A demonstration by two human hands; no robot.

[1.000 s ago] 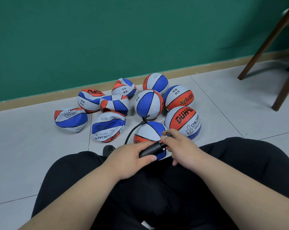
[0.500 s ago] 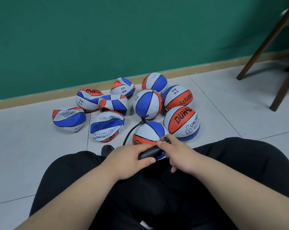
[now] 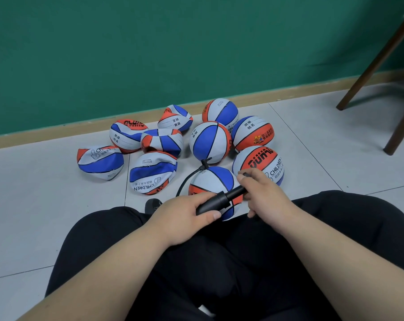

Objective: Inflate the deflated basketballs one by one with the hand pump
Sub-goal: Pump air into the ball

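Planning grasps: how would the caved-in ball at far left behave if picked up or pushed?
The caved-in ball is probably floppy: its skin is creased and collapsed. It likely slides rather than rolls, resting flat on the floor. Probably light, being nearly airless.

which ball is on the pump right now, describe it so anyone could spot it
Below the green wall a cluster of balls lies on the floor. Take the ball nearest the person, just beyond the pump. It alone has the black hose plugged into its top.
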